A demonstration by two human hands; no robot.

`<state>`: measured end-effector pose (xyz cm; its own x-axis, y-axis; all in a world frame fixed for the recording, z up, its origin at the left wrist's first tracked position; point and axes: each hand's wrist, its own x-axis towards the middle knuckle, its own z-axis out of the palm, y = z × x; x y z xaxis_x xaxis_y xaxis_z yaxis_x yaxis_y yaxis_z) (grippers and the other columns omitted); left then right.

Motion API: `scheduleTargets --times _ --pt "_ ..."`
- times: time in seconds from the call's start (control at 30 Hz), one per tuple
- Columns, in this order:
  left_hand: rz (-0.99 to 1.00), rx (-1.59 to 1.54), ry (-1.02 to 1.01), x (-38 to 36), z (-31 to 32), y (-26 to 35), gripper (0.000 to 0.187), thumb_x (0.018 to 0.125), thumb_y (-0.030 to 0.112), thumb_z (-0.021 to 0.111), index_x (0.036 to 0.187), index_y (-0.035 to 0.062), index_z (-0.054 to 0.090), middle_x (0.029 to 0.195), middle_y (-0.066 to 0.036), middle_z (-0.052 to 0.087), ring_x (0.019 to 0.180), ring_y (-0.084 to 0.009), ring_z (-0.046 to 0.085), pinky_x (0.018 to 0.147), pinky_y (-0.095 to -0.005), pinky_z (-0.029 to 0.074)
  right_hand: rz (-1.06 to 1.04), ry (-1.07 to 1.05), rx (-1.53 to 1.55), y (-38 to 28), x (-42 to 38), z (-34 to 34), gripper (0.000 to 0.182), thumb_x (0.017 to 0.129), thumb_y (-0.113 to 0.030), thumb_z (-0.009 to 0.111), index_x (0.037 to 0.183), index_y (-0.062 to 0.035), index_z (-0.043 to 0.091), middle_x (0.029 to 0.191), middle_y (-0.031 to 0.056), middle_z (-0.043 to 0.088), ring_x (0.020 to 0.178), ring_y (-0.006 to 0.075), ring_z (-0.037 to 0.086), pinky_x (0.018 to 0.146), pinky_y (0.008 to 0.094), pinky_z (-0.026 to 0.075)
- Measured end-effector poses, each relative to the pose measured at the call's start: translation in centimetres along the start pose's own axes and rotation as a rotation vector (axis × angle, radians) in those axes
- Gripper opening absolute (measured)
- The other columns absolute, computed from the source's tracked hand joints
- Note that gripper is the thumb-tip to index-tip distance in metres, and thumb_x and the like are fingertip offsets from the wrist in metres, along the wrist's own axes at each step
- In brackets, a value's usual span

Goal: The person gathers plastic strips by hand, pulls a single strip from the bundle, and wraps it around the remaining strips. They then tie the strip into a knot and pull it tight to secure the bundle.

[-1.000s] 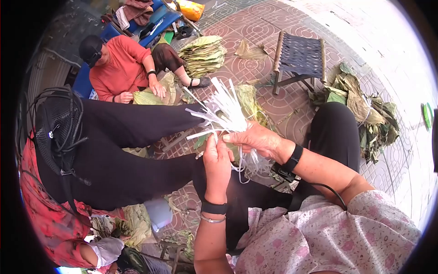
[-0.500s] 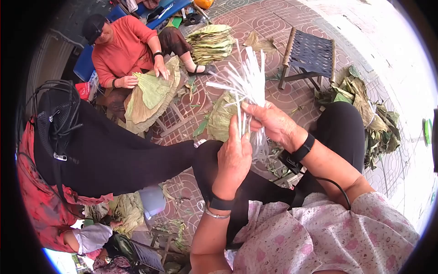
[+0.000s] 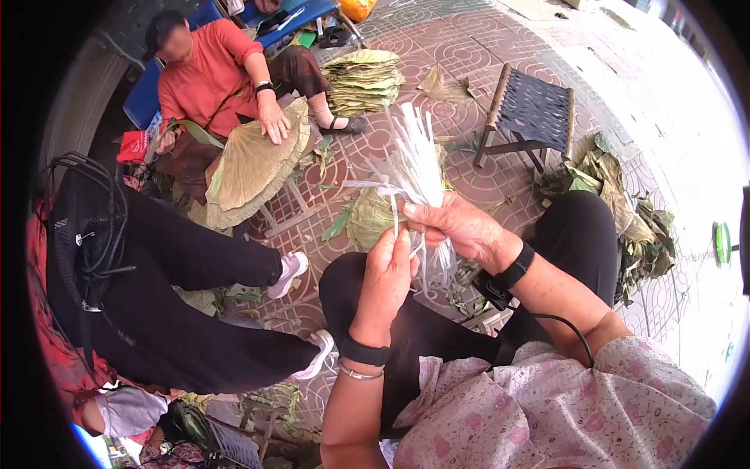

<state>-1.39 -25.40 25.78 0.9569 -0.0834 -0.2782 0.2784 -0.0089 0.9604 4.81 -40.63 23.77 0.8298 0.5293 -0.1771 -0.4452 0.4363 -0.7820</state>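
Note:
My right hand [image 3: 461,225] is closed round a bundle of white plastic strips [image 3: 418,156]. The strips fan out above the fist, and their lower ends hang below it. Beside it, my left hand [image 3: 384,270] pinches one narrow white strip [image 3: 395,213] that stands up between thumb and fingers. Both hands are close together above my lap. Part of a round stack of dried leaves [image 3: 369,221] shows on the ground behind them.
A co-worker in a red top [image 3: 207,74] rests a hand on folded dried leaves [image 3: 254,168]. A leaf stack [image 3: 363,82], a folding stool [image 3: 535,109] and a leaf bundle [image 3: 617,184] stand beyond. Another person's black-trousered leg [image 3: 211,328] reaches in from the left.
My left hand has moved slightly down and left. The co-worker in red has shifted one hand away to the left. The other person's legs have moved, and white shoes now show.

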Motion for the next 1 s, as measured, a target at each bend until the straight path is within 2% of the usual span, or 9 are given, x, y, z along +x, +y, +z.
scheduleTargets --times 0.07,0.3,0.37,0.53,0.67,0.8,0.83,0.93,1.0 --pt "0.052 0.041 -0.003 -0.2 0.1 -0.4 0.028 0.105 0.021 0.043 0.117 -0.0007 0.057 0.068 0.005 0.047 0.055 -0.0031 0.038 0.049 -0.0205 0.033 0.029 -0.013 -0.084 0.3 -0.2 0.7 0.03 0.091 -0.019 0.071 0.112 0.0007 0.065 0.073 -0.0027 0.054 0.056 0.004 0.038 0.049 0.0201 0.03" --pt "0.23 0.281 0.006 0.1 0.1 -1.8 0.024 0.104 0.019 0.047 0.105 0.0012 0.063 0.068 0.008 0.043 0.057 -0.0018 0.035 0.051 -0.02 0.03 -0.056 0.036 0.091 0.3 0.2 0.2 0.018 0.092 -0.019 0.069 0.097 -0.0029 0.064 0.076 0.0004 0.061 0.053 0.0042 0.036 0.049 0.0204 0.031" --pt "0.194 0.193 -0.053 -0.1 -0.1 -1.6 0.024 0.104 0.019 0.049 0.104 0.0006 0.063 0.068 0.008 0.043 0.058 -0.0014 0.034 0.051 -0.0196 0.029 -0.1 -0.006 0.214 -0.2 0.2 -0.5 0.021 0.095 -0.023 0.066 0.097 -0.0016 0.063 0.077 0.0031 0.063 0.052 0.0038 0.037 0.049 0.0201 0.032" --pt "0.055 0.008 -0.321 -2.1 -1.8 1.0 0.022 0.103 0.019 0.053 0.101 0.0005 0.065 0.068 0.01 0.041 0.057 0.0003 0.033 0.049 -0.0181 0.025 -0.17 -0.002 0.516 -3.6 0.8 -4.8 0.017 0.101 -0.02 0.054 0.106 -0.003 0.053 0.075 -0.0005 0.05 0.05 0.0042 0.033 0.049 0.021 0.033" --pt "0.217 -0.083 -0.046 -3.9 -5.8 2.5 0.022 0.101 0.019 0.056 0.105 -0.0007 0.064 0.062 0.006 0.046 0.053 -0.0013 0.039 0.048 -0.0188 0.032 -0.376 0.056 0.446 -6.4 1.0 -9.6 0.017 0.103 -0.02 0.051 0.105 -0.0027 0.053 0.074 -0.0013 0.048 0.051 0.0046 0.032 0.049 0.0209 0.034" --pt "0.252 -0.189 0.243 -6.3 -14.6 -0.1 0.027 0.103 0.024 0.053 0.11 0.0008 0.064 0.063 0.004 0.047 0.053 -0.0046 0.04 0.051 -0.0206 0.036 -0.566 0.445 0.214 -8.4 0.7 -12.6 0.017 0.103 -0.019 0.051 0.104 -0.0018 0.054 0.074 0.0001 0.049 0.054 0.0062 0.034 0.051 0.0218 0.034" --pt "0.251 -0.101 0.436 -6.7 -16.1 -2.4 0.031 0.101 0.029 0.056 0.107 0.0009 0.065 0.063 0.004 0.052 0.058 -0.0042 0.045 0.052 -0.0215 0.036 -0.585 0.539 0.191 -8.6 0.7 -13.4 0.017 0.103 -0.019 0.052 0.103 -0.0016 0.054 0.075 0.0008 0.05 0.055 0.007 0.035 0.052 0.0222 0.035" --pt "0.029 -0.091 0.619 -8.9 -18.4 -10.1 0.033 0.102 0.031 0.053 0.114 0.0023 0.063 0.069 0.002 0.054 0.062 -0.0062 0.05 0.06 -0.022 0.044 -0.628 0.667 0.081 -7.9 1.7 -16.5 0.018 0.102 -0.019 0.054 0.103 -0.0009 0.056 0.077 0.0032 0.053 0.057 0.0087 0.039 0.054 0.0235 0.036" --pt "-0.166 -0.127 0.536 -10.7 -18.7 -18.5 0.027 0.099 0.029 0.058 0.105 0.0034 0.065 0.068 0.0 0.057 0.062 -0.0067 0.051 0.057 -0.023 0.043 -0.62 0.668 -0.009 -6.6 2.6 -15.5 0.018 0.101 -0.019 0.056 0.103 -0.0007 0.057 0.08 0.0043 0.057 0.057 0.0087 0.039 0.054 0.0229 0.036"
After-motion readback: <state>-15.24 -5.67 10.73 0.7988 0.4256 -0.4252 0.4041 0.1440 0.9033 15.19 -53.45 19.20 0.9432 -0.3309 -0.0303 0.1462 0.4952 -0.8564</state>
